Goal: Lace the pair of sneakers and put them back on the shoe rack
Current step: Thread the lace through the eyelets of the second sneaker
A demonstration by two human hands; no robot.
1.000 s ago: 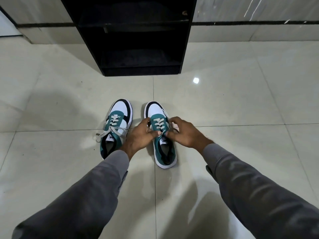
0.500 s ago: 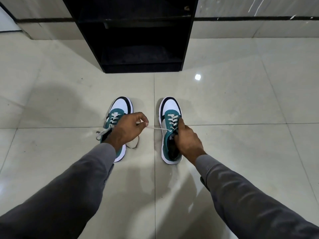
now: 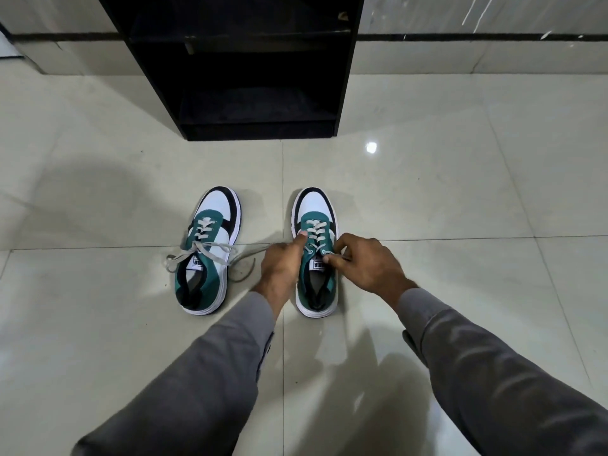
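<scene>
Two green, white and black sneakers stand side by side on the tiled floor, toes pointing away from me. The left sneaker [image 3: 206,255] has loose grey lace ends trailing over both its sides. At the right sneaker [image 3: 315,284], my left hand [image 3: 279,264] rests against its left side with the thumb pressed on the lacing. My right hand [image 3: 365,264] pinches a lace end at the top right eyelet. A stretch of lace lies on the floor between the two shoes.
A black shoe rack [image 3: 243,67] with open shelves stands against the wall straight ahead, its shelves dark. Glossy beige floor tiles [image 3: 460,192] spread all around. My grey sleeves fill the lower part of the view.
My left hand came back from the left, where it had drawn a lace out sideways, to the right sneaker's side. My right hand shifted from the shoe's tongue to the top right eyelet.
</scene>
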